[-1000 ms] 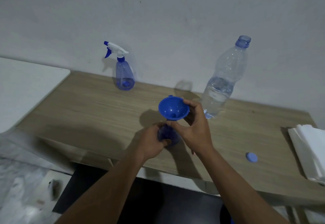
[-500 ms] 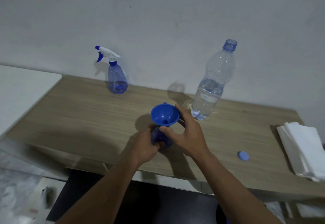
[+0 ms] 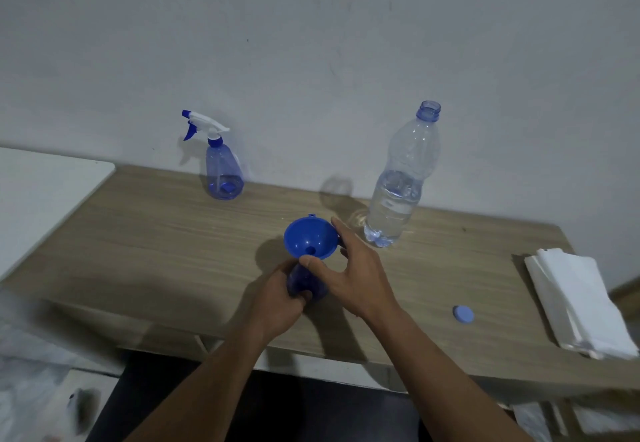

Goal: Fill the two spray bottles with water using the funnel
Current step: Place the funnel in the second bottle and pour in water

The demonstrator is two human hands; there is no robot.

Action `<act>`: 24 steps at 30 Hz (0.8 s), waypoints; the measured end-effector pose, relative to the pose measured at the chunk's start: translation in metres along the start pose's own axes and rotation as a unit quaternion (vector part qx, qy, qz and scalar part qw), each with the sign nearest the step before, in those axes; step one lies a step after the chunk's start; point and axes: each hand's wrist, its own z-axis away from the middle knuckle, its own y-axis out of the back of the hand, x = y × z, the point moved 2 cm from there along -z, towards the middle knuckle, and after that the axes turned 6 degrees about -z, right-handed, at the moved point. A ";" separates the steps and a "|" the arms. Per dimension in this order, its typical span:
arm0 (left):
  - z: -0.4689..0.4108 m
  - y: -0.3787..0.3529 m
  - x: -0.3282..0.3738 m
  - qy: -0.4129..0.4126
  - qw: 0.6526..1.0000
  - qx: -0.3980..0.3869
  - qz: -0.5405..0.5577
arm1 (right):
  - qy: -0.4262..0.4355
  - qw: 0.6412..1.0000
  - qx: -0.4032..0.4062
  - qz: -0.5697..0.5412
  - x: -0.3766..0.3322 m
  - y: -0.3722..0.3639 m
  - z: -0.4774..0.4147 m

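Two spray bottles: the near spray bottle (image 3: 298, 280) stands upright at the front middle of the desk (image 3: 156, 233); the far spray bottle (image 3: 221, 174) stands at the back left by the wall with its spray head on, well apart from both hands.
Left grip (image 3: 277, 306): fingers curled round the body of the near spray bottle, holding it from the left side.
Funnel (image 3: 310, 239): blue, seated in the neck of the near spray bottle, directly above the left grip.
Right grip (image 3: 356, 275): spread wide, with the thumb on the funnel's near rim and the forefinger on its far right rim, pinching it between them; the other fingers hang loose off the funnel.
Water bottle (image 3: 398, 199): uncapped, upright, roughly half full, just beyond the right grip and not touching it.
Cap (image 3: 463, 313): blue, flat on the desk to the right of the right forearm.
Folded white sheets (image 3: 578, 303): stacked at the desk's right end.
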 end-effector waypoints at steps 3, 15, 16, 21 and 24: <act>0.003 0.000 0.000 0.001 0.999 0.028 0.029 | 0.007 0.999 0.023 0.031 -0.003 0.008 0.001; 0.014 0.003 0.054 -0.031 0.968 0.130 0.213 | 0.016 0.962 0.274 -0.006 0.009 0.099 -0.085; 0.013 0.002 0.056 -0.032 0.968 0.126 0.216 | 0.018 0.969 0.246 -0.014 0.013 0.102 -0.092; 0.003 0.005 0.050 -0.049 0.962 0.149 0.222 | 0.027 0.975 0.219 -0.015 0.034 0.110 -0.112; 0.003 0.005 0.047 -0.043 0.965 0.162 0.202 | 0.038 0.974 0.218 -0.045 0.041 0.109 -0.113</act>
